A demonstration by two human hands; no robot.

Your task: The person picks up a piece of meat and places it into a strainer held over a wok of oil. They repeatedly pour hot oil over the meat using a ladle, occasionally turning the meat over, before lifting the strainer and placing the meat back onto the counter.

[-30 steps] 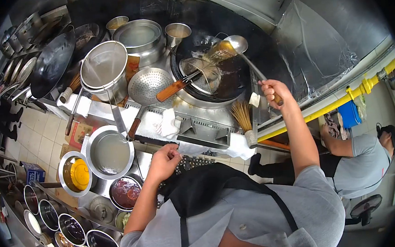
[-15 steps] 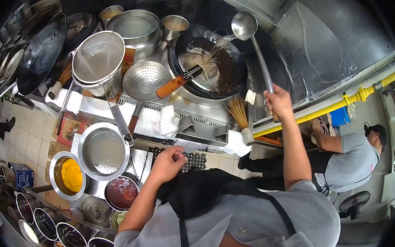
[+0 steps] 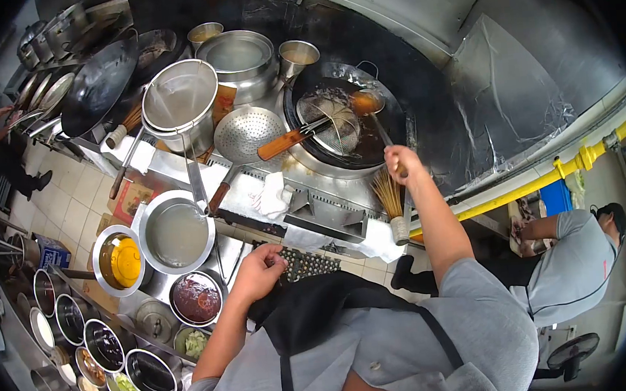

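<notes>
R hand (image 3: 404, 164) is clenched round the grip end of a long-handled steel ladle (image 3: 383, 129), fingers wrapped tight w/ the handle slanting away from the fist. The ladle's bowl is down inside the rim of a big black round wok (image 3: 384, 137), on its R side, w/ orange-brown liquid showing in it. Next to it in the wok, to the L, sits a round wire-mesh strainer (image 3: 343, 128); its flat wooden handle (image 3: 280, 145) sticks out past the wok's L rim.

L hand (image 3: 260, 272) is released, fingers loosely curled in midair in front of the black apron (image 3: 322, 305), near a black studded mat (image 3: 311, 260) seen below.

Just below the R fist, a straw-coloured bamboo brush (image 3: 387, 195) stands w/ its bound end toward the cook. L of the wok: a perforated steel skimmer (image 3: 249, 136), then a fine-mesh sieve (image 3: 180, 96) atop a steel pot. A crumpled white cloth (image 3: 273, 196) lies on the counter's front edge.

Over by the L arm: a wide steel basin of cloudy liquid (image 3: 176, 233), a steel bowl of yellow-orange liquid (image 3: 122, 260) & a round pan of dark red sauce (image 3: 196, 298). A co-worker in a grey shirt (image 3: 572, 267) is off to the R, well apart.
</notes>
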